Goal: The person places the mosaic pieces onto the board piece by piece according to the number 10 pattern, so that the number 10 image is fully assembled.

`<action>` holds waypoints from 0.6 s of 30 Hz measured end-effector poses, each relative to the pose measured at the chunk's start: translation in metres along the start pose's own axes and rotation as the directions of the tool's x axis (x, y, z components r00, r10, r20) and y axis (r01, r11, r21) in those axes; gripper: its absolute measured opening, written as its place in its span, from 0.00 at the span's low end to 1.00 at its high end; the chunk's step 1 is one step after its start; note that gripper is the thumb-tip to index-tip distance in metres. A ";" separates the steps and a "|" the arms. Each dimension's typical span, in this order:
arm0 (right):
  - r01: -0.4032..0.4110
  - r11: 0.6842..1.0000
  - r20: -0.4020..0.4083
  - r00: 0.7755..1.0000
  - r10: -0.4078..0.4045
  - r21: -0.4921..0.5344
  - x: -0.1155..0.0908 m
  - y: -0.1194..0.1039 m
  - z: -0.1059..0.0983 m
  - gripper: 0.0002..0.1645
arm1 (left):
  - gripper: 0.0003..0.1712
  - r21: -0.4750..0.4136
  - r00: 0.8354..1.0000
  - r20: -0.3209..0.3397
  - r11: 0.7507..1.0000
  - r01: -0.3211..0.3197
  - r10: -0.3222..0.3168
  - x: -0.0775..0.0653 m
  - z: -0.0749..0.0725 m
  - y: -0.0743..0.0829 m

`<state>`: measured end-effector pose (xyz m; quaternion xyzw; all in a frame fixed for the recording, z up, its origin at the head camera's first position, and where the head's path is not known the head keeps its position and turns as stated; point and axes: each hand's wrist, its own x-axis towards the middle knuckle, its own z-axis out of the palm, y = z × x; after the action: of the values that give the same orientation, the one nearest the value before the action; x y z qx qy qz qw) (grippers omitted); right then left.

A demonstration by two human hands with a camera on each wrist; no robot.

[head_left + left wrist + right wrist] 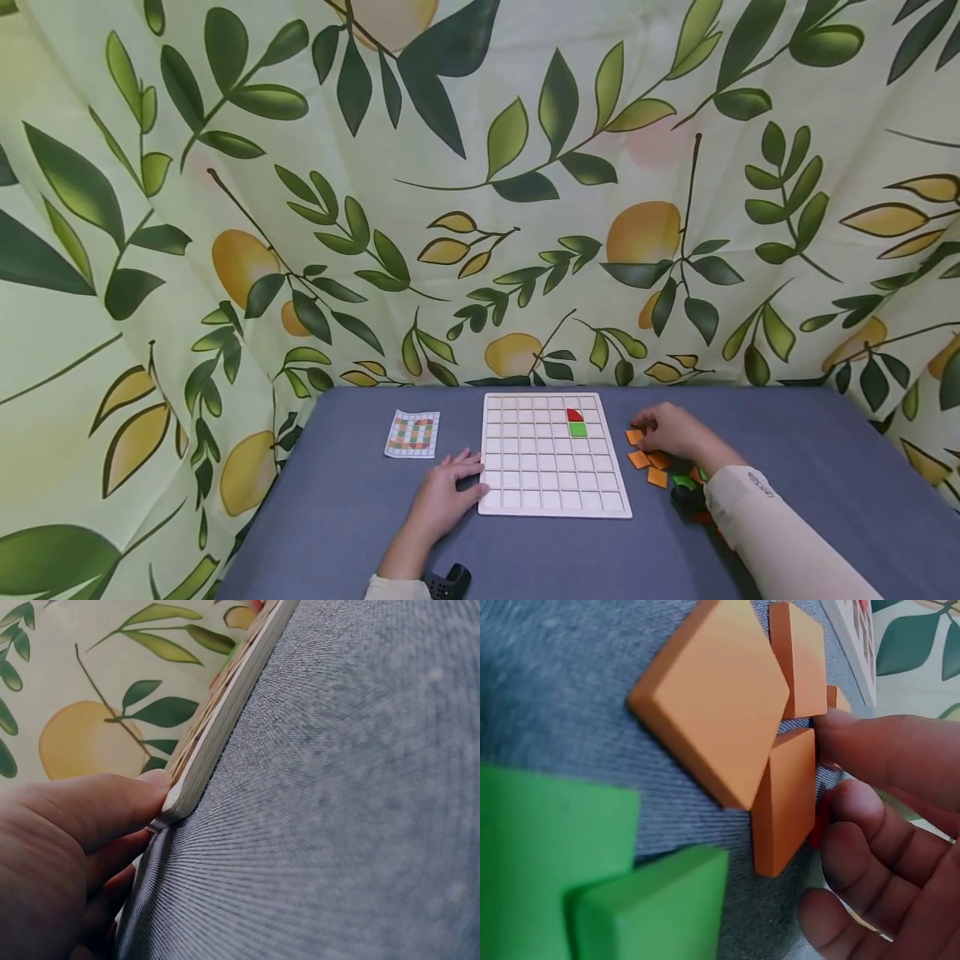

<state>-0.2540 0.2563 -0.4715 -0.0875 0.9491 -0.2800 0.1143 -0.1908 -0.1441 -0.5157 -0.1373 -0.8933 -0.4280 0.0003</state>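
A white gridded board (555, 492) lies on the table, with a red quarter-round tile (574, 415) directly behind a green square tile (577, 429) near its back right. My left hand (446, 498) rests at the board's left edge. In the left wrist view the thumb (154, 780) touches the board's corner, the other fingers partly hidden below it. To the right of the board, my right hand (671, 432) pinches an orange tile (634, 437) at the edge of a loose group. Something red (820, 819) shows beside its fingertips, too covered to identify.
A small pattern card (412, 435) with coloured squares lies left of the board. More orange tiles (657, 477) and green tiles (684, 482) lie under and around the right forearm, with red pieces (702, 518) partly covered by it. A leaf-and-fruit cloth (450, 250) hangs behind the table.
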 end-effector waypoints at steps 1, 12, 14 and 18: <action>-0.013 1.000 0.001 1.000 0.013 -0.006 0.001 -0.001 0.000 0.19 | 0.21 -0.001 1.000 -0.001 1.000 -0.004 0.004 0.000 0.000 0.000; -0.026 0.992 -0.021 1.000 0.023 -0.121 0.012 -0.005 0.003 0.15 | 0.20 -0.001 1.000 -0.010 1.000 -0.018 0.018 0.001 0.001 -0.001; -0.012 0.993 -0.041 0.999 0.008 -0.120 0.017 -0.010 0.005 0.16 | 0.20 -0.005 1.000 -0.009 1.000 -0.018 0.018 0.000 0.000 0.000; 0.036 0.992 -0.070 0.997 -0.045 -0.125 0.030 -0.030 0.011 0.17 | 0.20 -0.021 1.000 -0.008 1.000 -0.016 0.016 0.000 0.000 0.001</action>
<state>-0.2767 0.2196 -0.4687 -0.1036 0.9662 -0.2261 0.0685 -0.1902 -0.1435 -0.5154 -0.1425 -0.8876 -0.4380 0.0059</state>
